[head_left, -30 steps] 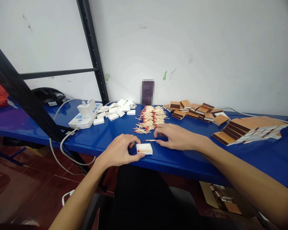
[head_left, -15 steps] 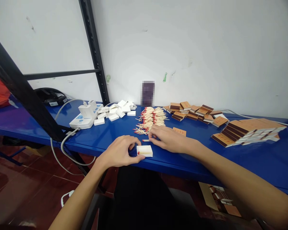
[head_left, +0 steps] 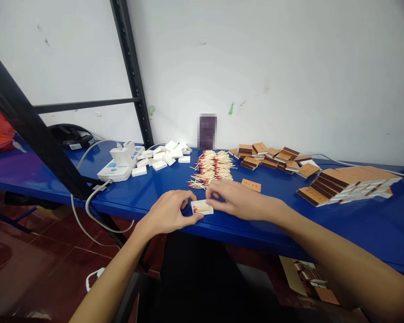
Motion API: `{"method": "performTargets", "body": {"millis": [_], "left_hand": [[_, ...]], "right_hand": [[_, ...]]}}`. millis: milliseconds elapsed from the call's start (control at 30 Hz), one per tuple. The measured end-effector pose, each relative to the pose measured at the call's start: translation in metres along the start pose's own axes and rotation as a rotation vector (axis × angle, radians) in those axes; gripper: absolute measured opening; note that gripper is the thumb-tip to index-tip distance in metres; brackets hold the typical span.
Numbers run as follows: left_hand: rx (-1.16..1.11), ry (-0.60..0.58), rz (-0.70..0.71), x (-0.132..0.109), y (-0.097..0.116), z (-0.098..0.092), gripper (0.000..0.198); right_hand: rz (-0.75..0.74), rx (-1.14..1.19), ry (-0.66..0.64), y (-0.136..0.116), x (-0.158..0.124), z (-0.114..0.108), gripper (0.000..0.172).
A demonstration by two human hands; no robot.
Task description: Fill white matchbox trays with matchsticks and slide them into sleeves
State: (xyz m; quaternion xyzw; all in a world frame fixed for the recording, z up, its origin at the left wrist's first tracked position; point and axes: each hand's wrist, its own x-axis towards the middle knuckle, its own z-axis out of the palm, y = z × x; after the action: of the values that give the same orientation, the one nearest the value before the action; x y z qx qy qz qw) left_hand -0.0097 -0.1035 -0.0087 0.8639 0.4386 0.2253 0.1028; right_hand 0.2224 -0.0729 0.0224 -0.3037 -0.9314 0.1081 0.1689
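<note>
Tray, white and open-topped (head_left: 208, 212), is sitting just below the centre of the frame, on the blue table (head_left: 175, 179). Left hand (head_left: 170, 211) is bracing it at its left end, thumb along the near edge and forefinger by the far-left corner, a narrow curl around the cardboard. Right hand (head_left: 237, 199) is hovering low at the tray's right end, thumb and forefinger nearly together; whether they are gripping a stem I cannot tell. Red-headed matches (head_left: 199, 209) are lying inside, heads to the left; the exact count is too small to read.

Match heap (head_left: 212, 168) is spreading just behind the fingers. One orange-topped piece (head_left: 251, 185) is lying right of the heap; loose white trays (head_left: 160, 157) are filling the upper-left part of the table, orange boxes (head_left: 276, 154) the upper right, and a stepped stack (head_left: 350, 179) is standing at the far right.

Risks, judged: the tray is probably relying on the left hand alone, so a right-hand nudge could be skewing it or tipping matches out. Hard squeezing could be bowing its thin walls. Stray knuckles could be dragging loose stems from the heap.
</note>
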Motion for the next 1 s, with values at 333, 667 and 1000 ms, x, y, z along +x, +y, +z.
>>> {"method": "performTargets", "body": {"millis": [333, 667, 1000], "left_hand": [[-0.019, -0.038, -0.011, 0.001, 0.002, -0.004, 0.032], [0.002, -0.02, 0.026, -0.001, 0.001, -0.004, 0.032], [0.012, -0.024, 0.034, -0.001, -0.001, -0.003, 0.033]], "right_hand": [[0.182, -0.342, -0.012, 0.056, -0.012, -0.017, 0.016], [0.191, -0.333, -0.069, 0.068, -0.008, -0.011, 0.017], [0.201, -0.309, -0.078, 0.072, -0.009, -0.011, 0.02]]}}
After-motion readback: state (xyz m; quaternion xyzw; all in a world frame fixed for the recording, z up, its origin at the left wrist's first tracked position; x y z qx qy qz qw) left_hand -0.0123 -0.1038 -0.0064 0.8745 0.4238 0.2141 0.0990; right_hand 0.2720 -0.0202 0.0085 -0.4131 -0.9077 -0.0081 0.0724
